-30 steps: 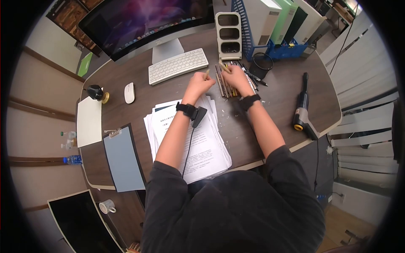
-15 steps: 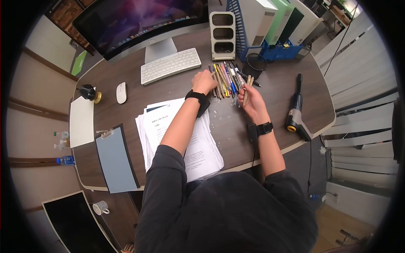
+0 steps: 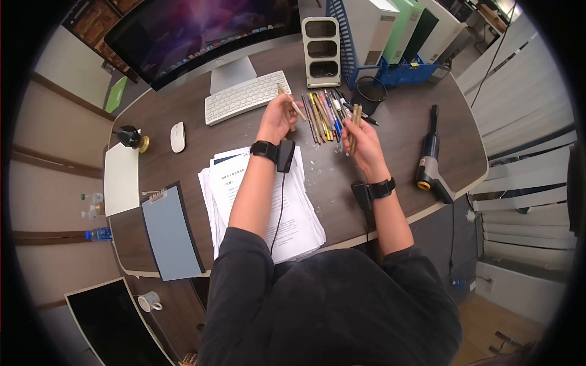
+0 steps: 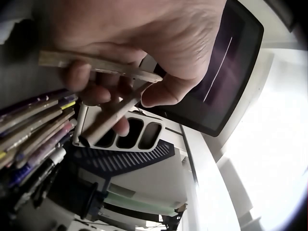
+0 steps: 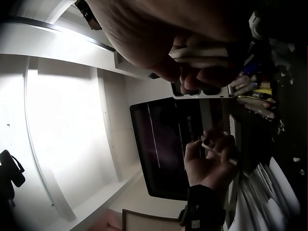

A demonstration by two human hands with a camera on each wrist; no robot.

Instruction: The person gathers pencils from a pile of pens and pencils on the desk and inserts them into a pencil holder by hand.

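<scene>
My left hand (image 3: 282, 114) is raised over the desk beside the keyboard (image 3: 244, 96) and grips wooden pencils (image 3: 293, 105). The left wrist view shows two pencils (image 4: 98, 63) crossed in its fingers. To the right, my right hand (image 3: 360, 137) is lifted and holds two pale wooden pencils (image 3: 353, 125) upright, which show as pale sticks (image 5: 202, 55) under the fingers in the right wrist view. Between the hands a row of pens and pencils (image 3: 323, 113) lies on the brown desk (image 3: 397, 134). A white three-slot holder (image 3: 321, 52) stands behind the row.
A stack of printed papers (image 3: 293, 213) lies under my left forearm, with a blue clipboard (image 3: 171, 229) to its left. A monitor (image 3: 201, 30), a mouse (image 3: 177, 135), a blue file rack (image 3: 390, 43) and a black hand-held tool (image 3: 429, 158) ring the work area.
My left hand has lifted off the row of pens with pencils in its grip and turned toward the keyboard. The right hand still holds its two pencils, shifted slightly left.
</scene>
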